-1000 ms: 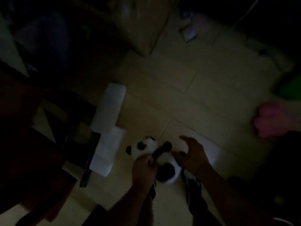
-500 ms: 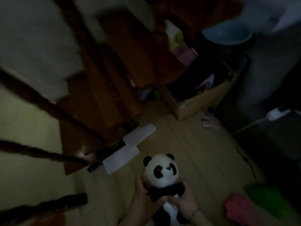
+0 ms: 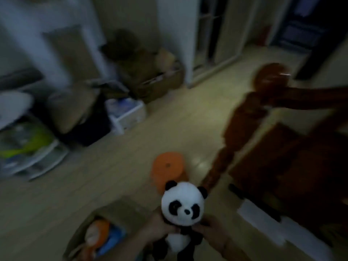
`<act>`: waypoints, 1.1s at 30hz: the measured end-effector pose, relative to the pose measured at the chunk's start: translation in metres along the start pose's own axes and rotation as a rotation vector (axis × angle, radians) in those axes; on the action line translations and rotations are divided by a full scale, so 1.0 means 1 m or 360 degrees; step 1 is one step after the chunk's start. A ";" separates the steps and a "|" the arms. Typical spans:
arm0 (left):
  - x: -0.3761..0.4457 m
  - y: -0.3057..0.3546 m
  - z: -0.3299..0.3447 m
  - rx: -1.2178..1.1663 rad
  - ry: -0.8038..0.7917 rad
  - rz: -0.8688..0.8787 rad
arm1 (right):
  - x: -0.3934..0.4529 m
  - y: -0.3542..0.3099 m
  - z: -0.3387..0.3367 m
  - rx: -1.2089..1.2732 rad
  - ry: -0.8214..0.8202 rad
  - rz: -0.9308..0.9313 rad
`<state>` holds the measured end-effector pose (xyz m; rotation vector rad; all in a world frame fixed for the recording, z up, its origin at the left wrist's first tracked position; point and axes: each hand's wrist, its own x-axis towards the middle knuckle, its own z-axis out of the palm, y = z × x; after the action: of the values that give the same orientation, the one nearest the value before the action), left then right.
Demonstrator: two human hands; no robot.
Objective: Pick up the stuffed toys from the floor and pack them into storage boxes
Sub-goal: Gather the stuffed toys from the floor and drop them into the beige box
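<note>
1. While dim and blurred, shows panda [image 3: 182, 206] held upright, face to camera, above floor [image 3: 94, 178].
2. Left hand [image 3: 160, 226] and right hand [image 3: 211, 229] pressed around its middle from either side, probably to steady the floppy body for carrying.
3. Open box [image 3: 114, 210] just left and below, toys already inside; likely drop spot.
4. Orange stool [image 3: 167, 164] close behind panda; dark furniture [image 3: 282, 166] crowds right; clear floor left.
</note>
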<state>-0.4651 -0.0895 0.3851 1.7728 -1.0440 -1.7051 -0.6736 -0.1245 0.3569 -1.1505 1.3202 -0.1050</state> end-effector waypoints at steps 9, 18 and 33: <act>-0.076 -0.132 -0.189 -0.0270 0.0440 -0.0124 | 0.075 -0.157 0.192 -0.0455 -0.0555 -0.0347; -0.095 -0.257 -0.206 -0.0669 0.0413 -0.0401 | 0.146 -0.121 0.339 -0.1078 -0.1000 -0.0306; 0.039 -0.486 -0.135 0.0062 0.1338 -0.1210 | 0.346 0.112 0.440 -0.1457 -0.0792 -0.0278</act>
<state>-0.2374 0.1498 0.0024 2.7373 -0.0210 -1.0071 -0.2731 -0.0321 -0.0395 -1.9005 0.8004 0.6863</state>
